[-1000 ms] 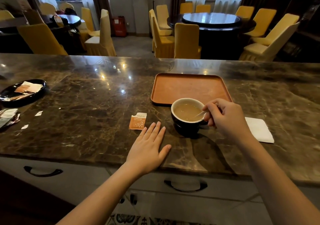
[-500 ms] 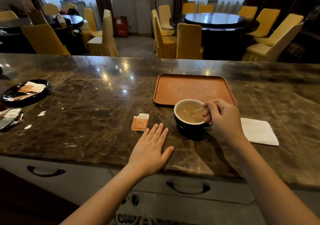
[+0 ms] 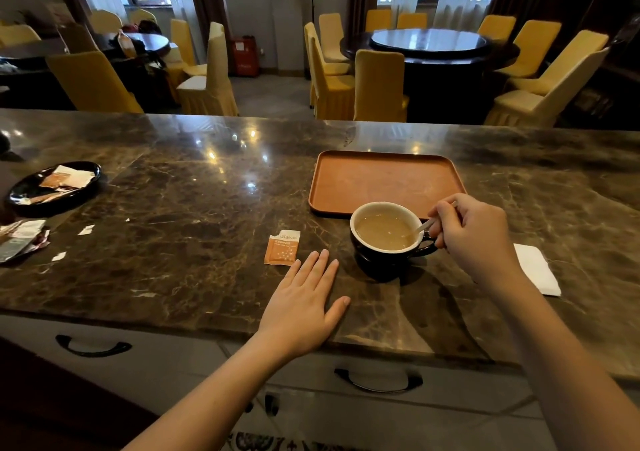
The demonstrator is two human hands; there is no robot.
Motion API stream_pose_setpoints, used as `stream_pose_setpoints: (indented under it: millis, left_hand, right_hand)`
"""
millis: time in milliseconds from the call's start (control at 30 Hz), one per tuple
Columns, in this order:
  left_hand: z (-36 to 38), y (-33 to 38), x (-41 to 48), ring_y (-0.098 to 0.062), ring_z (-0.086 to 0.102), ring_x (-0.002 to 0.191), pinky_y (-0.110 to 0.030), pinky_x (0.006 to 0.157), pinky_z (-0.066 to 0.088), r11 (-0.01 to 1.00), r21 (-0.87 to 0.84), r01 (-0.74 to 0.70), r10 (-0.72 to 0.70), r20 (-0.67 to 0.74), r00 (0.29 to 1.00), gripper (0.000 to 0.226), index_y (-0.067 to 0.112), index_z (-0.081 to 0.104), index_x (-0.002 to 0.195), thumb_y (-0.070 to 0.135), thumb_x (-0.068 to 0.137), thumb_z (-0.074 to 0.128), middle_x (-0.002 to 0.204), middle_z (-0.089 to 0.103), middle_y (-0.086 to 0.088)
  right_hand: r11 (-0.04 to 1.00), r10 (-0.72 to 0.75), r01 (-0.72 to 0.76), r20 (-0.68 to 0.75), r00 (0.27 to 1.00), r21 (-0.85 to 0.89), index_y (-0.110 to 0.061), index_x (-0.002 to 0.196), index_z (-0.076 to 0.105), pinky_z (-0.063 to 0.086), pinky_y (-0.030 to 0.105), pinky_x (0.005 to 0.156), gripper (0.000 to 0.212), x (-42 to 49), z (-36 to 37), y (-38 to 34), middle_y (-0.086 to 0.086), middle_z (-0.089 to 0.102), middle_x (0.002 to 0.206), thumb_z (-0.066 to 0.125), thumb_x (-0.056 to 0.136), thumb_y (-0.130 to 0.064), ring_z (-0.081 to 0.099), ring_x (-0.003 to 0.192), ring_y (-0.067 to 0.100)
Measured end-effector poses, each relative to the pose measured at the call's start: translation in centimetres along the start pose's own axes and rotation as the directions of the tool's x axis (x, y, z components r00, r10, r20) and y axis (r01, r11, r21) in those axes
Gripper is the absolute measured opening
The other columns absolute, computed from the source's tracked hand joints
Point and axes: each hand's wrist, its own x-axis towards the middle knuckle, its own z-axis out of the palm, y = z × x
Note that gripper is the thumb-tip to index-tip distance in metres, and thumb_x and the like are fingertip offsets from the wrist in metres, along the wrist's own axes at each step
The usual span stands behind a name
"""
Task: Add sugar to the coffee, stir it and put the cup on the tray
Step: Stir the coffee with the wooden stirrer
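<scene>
A dark cup (image 3: 379, 254) with a white inside holds milky coffee and stands on the marble counter, just in front of the orange tray (image 3: 384, 182). My right hand (image 3: 474, 239) is closed on a thin pale stirrer (image 3: 423, 226) whose tip dips into the coffee at the cup's right side. A torn orange sugar packet (image 3: 282, 246) lies flat left of the cup. My left hand (image 3: 304, 305) rests flat on the counter below the packet, fingers spread, holding nothing.
A white napkin (image 3: 536, 270) lies right of my right hand. A black dish (image 3: 52, 196) with packets sits at the far left, with wrappers (image 3: 20, 239) and paper scraps near it. Drawers with dark handles run under the counter edge. Yellow chairs and round tables fill the room behind.
My right hand has moved the stirrer around inside the cup, from the right rim toward the middle and back to the right. My left hand has stayed flat on the counter.
</scene>
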Motion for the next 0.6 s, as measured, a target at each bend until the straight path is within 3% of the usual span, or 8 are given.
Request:
stream_pose_setpoints:
  millis: [133, 233, 400, 600]
  left_hand:
    - [0.1, -0.1, 0.0, -0.008, -0.016, 0.141, -0.031, 0.116, -0.010, 1.000, 0.000, -0.001, 0.001, 0.000, 1.000, 0.063, 0.026, -0.002, 0.144, 0.056, 0.091, 0.014, 0.156, -0.008, 0.005]
    - [0.1, -0.1, 0.0, -0.008, -0.015, 0.141, -0.030, 0.116, -0.010, 1.000, 0.004, 0.000, 0.000, -0.006, 1.000, 0.063, 0.026, -0.002, 0.145, 0.056, 0.091, 0.014, 0.157, -0.008, 0.004]
    - [0.0, 0.0, -0.1, -0.009, -0.014, 0.142, -0.031, 0.116, -0.009, 1.000, -0.002, -0.007, 0.007, -0.007, 1.000, 0.063, 0.025, -0.001, 0.145, 0.056, 0.092, 0.015, 0.157, -0.006, 0.003]
    - [0.0, 0.0, 0.0, -0.008, -0.014, 0.142, -0.030, 0.116, -0.010, 1.000, -0.002, -0.005, 0.005, -0.012, 1.000, 0.063, 0.025, -0.001, 0.145, 0.056, 0.092, 0.015, 0.157, -0.007, 0.004]
  right_hand:
    - [1.000, -0.004, 0.004, -0.037, 0.999, 0.013, -0.007, 0.088, 0.063, 0.052, 0.025, 0.060, 0.020, 0.0, 0.9, 0.0, 0.009, 0.066, 0.074, 0.046, 0.093, -0.016, 0.062, 0.065, 0.017]
    - [0.993, -0.004, 0.002, 0.016, 1.000, 0.118, -0.011, 0.086, 0.063, 0.052, 0.024, 0.060, 0.020, -0.7, 1.7, -0.3, 0.004, 0.064, 0.071, 0.045, 0.093, -0.016, 0.061, 0.063, 0.016]
    - [0.969, 0.003, -0.036, 0.135, 0.991, 0.245, -0.016, 0.084, 0.063, 0.047, 0.008, 0.053, 0.019, -1.9, 1.3, -0.7, 0.000, 0.064, 0.066, 0.046, 0.092, -0.018, 0.058, 0.055, 0.005]
    - [0.995, 0.004, -0.013, 0.095, 0.995, 0.104, -0.012, 0.082, 0.062, 0.045, 0.018, 0.052, 0.019, -0.8, -0.8, -0.2, 0.005, 0.064, 0.067, 0.046, 0.092, -0.014, 0.059, 0.055, 0.012]
